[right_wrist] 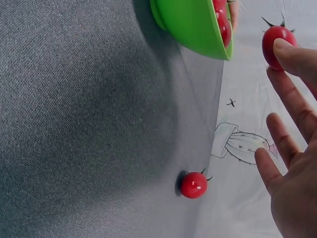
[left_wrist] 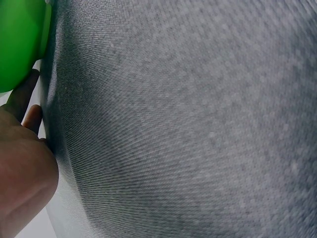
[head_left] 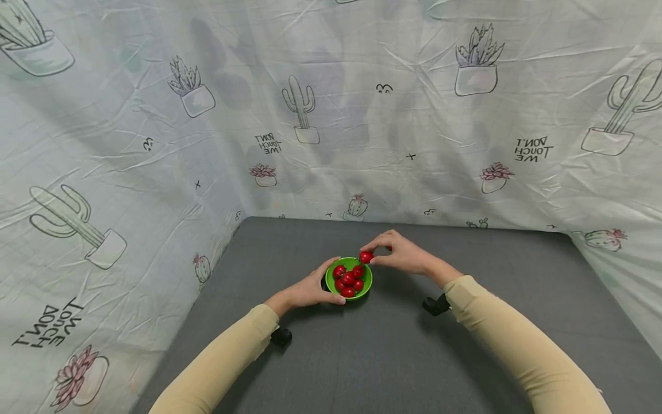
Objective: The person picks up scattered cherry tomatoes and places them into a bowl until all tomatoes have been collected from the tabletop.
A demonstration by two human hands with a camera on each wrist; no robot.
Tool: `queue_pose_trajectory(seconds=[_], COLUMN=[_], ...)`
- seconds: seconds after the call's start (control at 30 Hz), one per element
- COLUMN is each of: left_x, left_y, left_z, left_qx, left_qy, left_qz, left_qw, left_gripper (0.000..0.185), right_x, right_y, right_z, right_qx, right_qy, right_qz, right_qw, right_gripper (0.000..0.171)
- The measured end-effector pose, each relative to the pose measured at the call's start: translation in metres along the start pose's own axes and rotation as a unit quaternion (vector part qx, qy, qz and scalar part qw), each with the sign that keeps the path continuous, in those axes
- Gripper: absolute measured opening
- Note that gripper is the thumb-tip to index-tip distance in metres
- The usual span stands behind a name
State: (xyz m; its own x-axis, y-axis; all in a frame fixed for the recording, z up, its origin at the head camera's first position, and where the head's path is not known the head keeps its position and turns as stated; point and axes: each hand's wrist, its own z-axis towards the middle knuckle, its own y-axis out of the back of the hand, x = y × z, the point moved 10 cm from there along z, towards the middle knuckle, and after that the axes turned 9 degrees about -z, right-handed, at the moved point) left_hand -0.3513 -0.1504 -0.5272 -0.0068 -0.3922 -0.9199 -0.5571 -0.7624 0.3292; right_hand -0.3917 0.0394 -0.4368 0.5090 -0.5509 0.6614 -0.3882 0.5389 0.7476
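Observation:
A round green bowl [head_left: 370, 280] stands on the dark grey table with several red cherry tomatoes [head_left: 348, 279] in it. My left hand [head_left: 310, 289] holds the bowl from its left side, thumb at the near rim and fingers along the far left. Between thumb and fingertips, my right hand [head_left: 405, 253] pinches one cherry tomato [right_wrist: 277, 45] with its green stalk on, at the bowl's upper right rim in the head view. Another cherry tomato [right_wrist: 193, 185] lies on the table in the right wrist view; the head view does not show it.
The grey table [head_left: 372, 356] meets a pale cloth [head_left: 362, 144] printed with potted cacti, which hangs behind it and along both sides. Small black devices [head_left: 281, 337] sit under both sleeve cuffs.

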Motion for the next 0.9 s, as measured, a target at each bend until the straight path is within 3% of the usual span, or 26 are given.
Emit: queue_pose_trajectory(seconds=[0.57, 0.9], left_x=[-0.002, -0.004], left_y=[0.0, 0.0], left_z=[0.001, 0.002], left_qx=[0.007, 0.008], left_qy=[-0.008, -0.015], left_qz=[-0.004, -0.01], left_qw=[0.9999, 0.9998], left_gripper=[0.11, 0.107], right_x=[0.003, -0.001], right_y=[-0.026, -0.035], right_z=[0.002, 0.003], right_qx=[0.06, 0.084], right_qy=[0.041, 0.038], right_qz=[0.016, 0.019], right_qw=[0.997, 0.996], right_gripper=[0.029, 0.029])
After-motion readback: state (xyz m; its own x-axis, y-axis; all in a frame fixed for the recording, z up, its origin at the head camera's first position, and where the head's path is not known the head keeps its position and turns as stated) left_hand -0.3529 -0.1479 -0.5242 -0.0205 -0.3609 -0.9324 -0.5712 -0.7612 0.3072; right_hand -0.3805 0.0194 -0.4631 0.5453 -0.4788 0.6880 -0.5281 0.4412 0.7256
